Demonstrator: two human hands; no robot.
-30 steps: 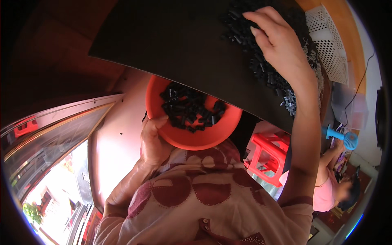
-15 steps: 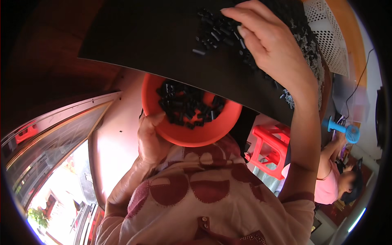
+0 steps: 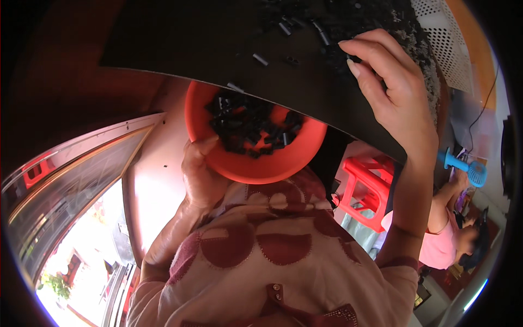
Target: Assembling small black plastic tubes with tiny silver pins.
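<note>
My left hand (image 3: pixel 204 171) grips the near-left side of an orange-red bowl (image 3: pixel 253 173), thumb over the rim. The bowl sits under the near edge of a dark board (image 3: pixel 207 60), which hides its far side. Inside lie many short black tubes (image 3: pixel 248 125). Over the board's right part is my right hand (image 3: pixel 395 82), its thumb and forefinger curled close together; what they hold, if anything, blends into the dark surface. Loose black tubes (image 3: pixel 321 34) lie left of its fingertips. One tube (image 3: pixel 235 87) lies at the board's edge above the bowl.
Small grey-black bits (image 3: pixel 422 60) pile up right of my hand. Beyond them stands a white perforated basket (image 3: pixel 444 41). A red plastic stool (image 3: pixel 368 193) and a blue handheld fan (image 3: pixel 466 168) are at the right, near another person in pink (image 3: pixel 438 245).
My right hand has moved right and nearer, away from the cluster of tubes. Tubes there lie more scattered, and one now rests at the board's edge. My left hand keeps its grip on the bowl.
</note>
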